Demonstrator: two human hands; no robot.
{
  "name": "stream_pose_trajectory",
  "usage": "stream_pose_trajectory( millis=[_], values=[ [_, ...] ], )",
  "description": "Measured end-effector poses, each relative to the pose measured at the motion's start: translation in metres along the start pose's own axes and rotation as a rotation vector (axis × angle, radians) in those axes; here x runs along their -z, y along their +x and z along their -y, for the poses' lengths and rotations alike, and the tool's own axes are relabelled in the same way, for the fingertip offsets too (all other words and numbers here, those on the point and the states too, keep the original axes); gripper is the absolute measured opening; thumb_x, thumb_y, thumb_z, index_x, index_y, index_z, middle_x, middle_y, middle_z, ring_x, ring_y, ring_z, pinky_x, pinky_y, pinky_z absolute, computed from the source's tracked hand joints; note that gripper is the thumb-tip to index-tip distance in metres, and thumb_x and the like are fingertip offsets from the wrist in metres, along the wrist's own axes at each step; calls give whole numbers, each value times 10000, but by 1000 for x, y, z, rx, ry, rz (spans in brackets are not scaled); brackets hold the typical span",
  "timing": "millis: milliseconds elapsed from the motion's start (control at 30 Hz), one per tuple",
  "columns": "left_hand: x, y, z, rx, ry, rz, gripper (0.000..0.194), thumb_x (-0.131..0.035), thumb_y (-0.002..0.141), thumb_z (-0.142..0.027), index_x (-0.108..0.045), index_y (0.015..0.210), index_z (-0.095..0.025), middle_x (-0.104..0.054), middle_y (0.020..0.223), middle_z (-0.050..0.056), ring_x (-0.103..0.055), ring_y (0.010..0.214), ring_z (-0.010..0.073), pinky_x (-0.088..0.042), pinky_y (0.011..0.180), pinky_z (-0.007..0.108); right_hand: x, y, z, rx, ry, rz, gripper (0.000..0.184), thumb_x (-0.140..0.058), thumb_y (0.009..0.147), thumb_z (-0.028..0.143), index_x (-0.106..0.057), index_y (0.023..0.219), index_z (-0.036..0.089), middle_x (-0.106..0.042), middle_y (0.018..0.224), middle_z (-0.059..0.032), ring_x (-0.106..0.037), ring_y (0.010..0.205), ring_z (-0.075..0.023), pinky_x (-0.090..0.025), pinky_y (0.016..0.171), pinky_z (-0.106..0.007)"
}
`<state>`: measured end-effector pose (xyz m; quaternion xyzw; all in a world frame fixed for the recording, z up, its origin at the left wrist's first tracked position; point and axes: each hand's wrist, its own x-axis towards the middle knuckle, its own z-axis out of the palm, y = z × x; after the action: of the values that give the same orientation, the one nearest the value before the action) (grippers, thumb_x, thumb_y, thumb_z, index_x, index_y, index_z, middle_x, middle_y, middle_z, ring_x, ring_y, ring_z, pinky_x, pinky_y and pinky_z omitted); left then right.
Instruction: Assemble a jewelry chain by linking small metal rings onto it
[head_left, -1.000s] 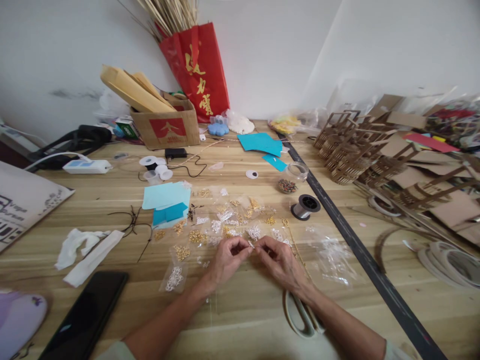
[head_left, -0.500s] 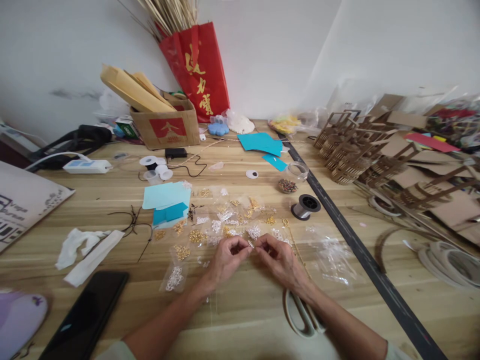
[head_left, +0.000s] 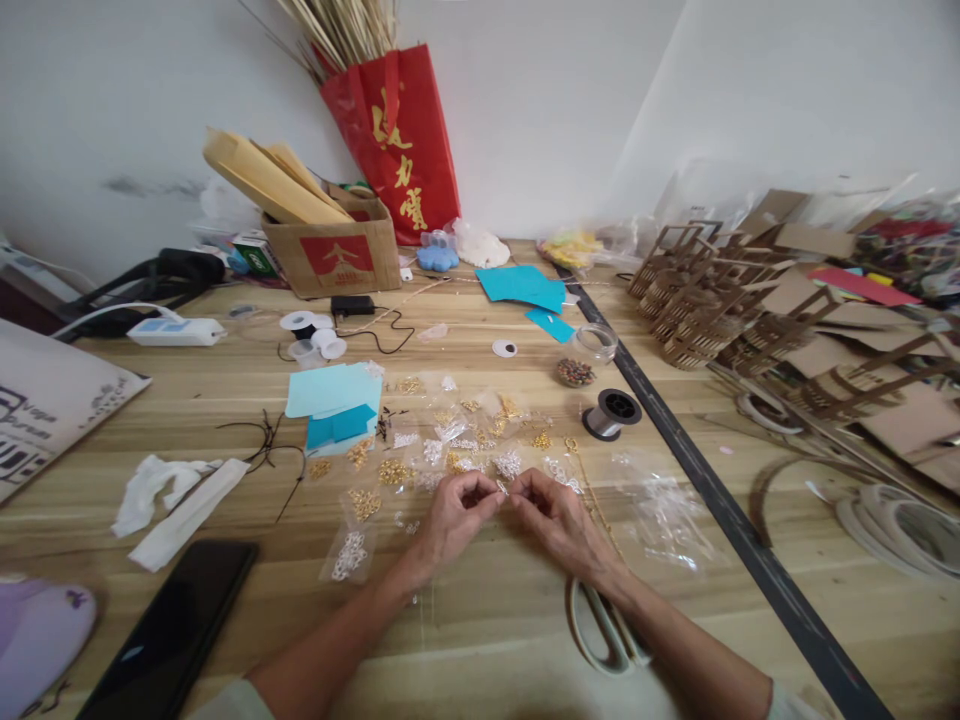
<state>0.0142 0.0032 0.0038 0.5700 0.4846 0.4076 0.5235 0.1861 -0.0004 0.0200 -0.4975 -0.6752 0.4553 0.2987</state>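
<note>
My left hand [head_left: 459, 515] and my right hand [head_left: 553, 515] face each other low over the wooden table, fingertips close together. Both are closed in a pinch. A tiny silvery piece [head_left: 502, 487] shows between the fingertips, too small to name. Just beyond lie small bags and piles of silver findings [head_left: 507, 463] and gold findings [head_left: 392, 472]. A fine gold chain [head_left: 589, 490] runs beside my right hand. Scissors [head_left: 600, 630] lie partly under my right forearm, their blades hidden. A bag of silver rings [head_left: 349, 556] sits left of my left hand.
A wire spool [head_left: 613, 414], a dish of beads [head_left: 575, 372] and clear plastic bags [head_left: 667, 510] lie to the right. Blue cards [head_left: 334, 392], white tissue [head_left: 161, 495] and a black phone [head_left: 172, 630] are left. Small woven baskets [head_left: 697, 320] crowd the right side.
</note>
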Motion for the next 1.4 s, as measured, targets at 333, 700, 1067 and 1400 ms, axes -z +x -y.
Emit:
stream_pose_trajectory(
  millis=[333,700,1067,1400],
  values=[
    [1,0,-2,-21,21,36,186,-617,766,-301,-631,672,-142,-614,642,13,-533,618,132,-419,589,230,0,0,-6,-48,165,43,256,-536,890,424,-534,822,176,-437,611,52,-394,557,-108,-301,512,-230],
    [1,0,-2,31,-34,8,189,-618,754,-309,-620,658,-145,-577,617,-3,-493,593,121,-393,573,225,-2,4,-8,-79,330,93,310,-564,859,480,-507,802,180,-454,572,60,-411,503,-92,-322,478,-213],
    [1,1,-2,43,-47,1,193,-640,747,-312,-650,664,-138,-592,597,-8,-496,571,115,-392,554,218,-4,5,-10,-83,289,63,350,-537,866,525,-509,793,183,-462,571,59,-423,488,-97,-327,465,-218],
    [-1,3,9,-17,195,-34,164,-615,769,-266,-707,699,-150,-696,663,42,-599,619,168,-443,589,250,13,4,-18,-32,-29,128,213,-530,903,368,-586,825,178,-534,604,41,-468,543,-110,-333,501,-217]
  ],
)
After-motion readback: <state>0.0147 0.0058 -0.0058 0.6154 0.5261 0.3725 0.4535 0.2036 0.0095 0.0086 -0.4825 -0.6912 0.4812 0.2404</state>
